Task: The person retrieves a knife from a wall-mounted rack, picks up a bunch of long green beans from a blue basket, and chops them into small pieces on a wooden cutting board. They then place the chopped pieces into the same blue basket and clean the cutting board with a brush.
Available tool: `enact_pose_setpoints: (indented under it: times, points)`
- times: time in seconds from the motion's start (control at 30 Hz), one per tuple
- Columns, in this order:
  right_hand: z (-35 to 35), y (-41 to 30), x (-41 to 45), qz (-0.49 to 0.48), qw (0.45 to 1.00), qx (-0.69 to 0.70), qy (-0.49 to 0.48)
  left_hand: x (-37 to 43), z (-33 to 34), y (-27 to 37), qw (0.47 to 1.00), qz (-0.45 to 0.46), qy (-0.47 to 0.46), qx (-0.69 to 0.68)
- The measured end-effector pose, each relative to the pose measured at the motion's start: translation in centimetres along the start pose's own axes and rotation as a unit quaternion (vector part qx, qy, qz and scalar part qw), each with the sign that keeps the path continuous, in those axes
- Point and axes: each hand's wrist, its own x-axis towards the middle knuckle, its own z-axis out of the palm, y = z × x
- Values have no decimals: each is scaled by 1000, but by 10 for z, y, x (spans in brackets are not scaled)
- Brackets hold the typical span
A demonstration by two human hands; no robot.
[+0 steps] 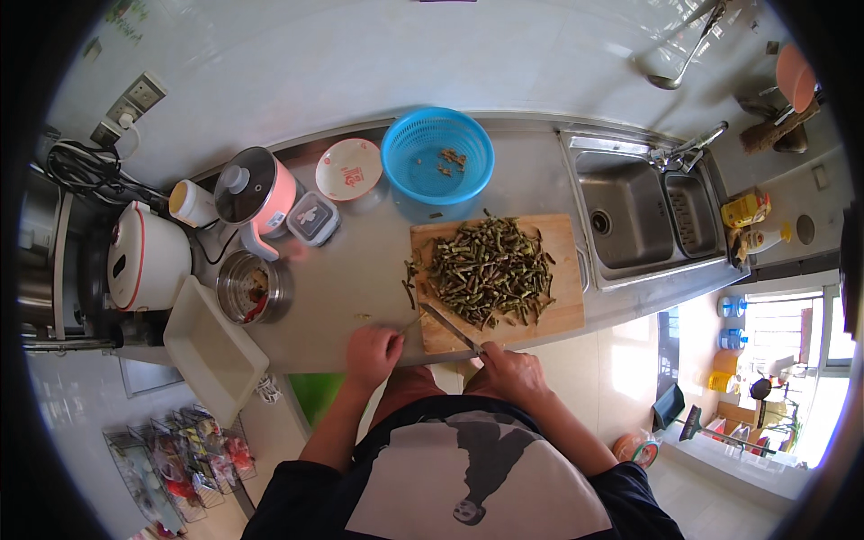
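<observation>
My right hand (514,372) is closed on the handle of a kitchen knife (453,327), whose blade lies over the left front part of a wooden cutting board (568,297). With curled fingers, my left hand (372,354) holds a thin green stem (414,322), perhaps a bean, that reaches the board's left edge near the knife tip. A large heap of cut green and purplish bean pieces (493,270) covers much of the board. A few pieces lie on the steel counter just left of it.
Behind the board stands a blue plastic colander (437,155) with small scraps inside. A patterned bowl (349,169), pink electric pot (253,189), lidded container (313,218), steel bowl (248,287), white plastic bin (216,344) and rice cooker (152,260) are at left. The sink (628,209) is at right.
</observation>
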Motion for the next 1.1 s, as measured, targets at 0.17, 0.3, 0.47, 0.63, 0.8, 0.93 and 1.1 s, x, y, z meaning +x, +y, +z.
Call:
enact_pose_setpoints:
  times: [0.17,0.3,0.47,0.63,0.8,0.93,1.1]
  points:
    - [-3,-3,3,18,996,-29,-77,17,43,11,1000,-4,-1,6]
    - [-2,-7,7,74,982,-67,-157,14,46,11,1000,20,-17,7]
    - [26,-3,19,81,982,-60,-162,4,47,10,999,31,-39,-3]
    - [31,12,28,30,991,-48,-123,12,44,20,999,9,-41,15]
    - [13,22,32,36,994,-49,-87,28,58,23,999,8,-24,41]
    - [-5,10,28,34,995,-53,-80,25,53,23,1000,-11,-29,6]
    - [-9,-4,20,46,987,-59,-145,15,30,26,999,-23,19,-41]
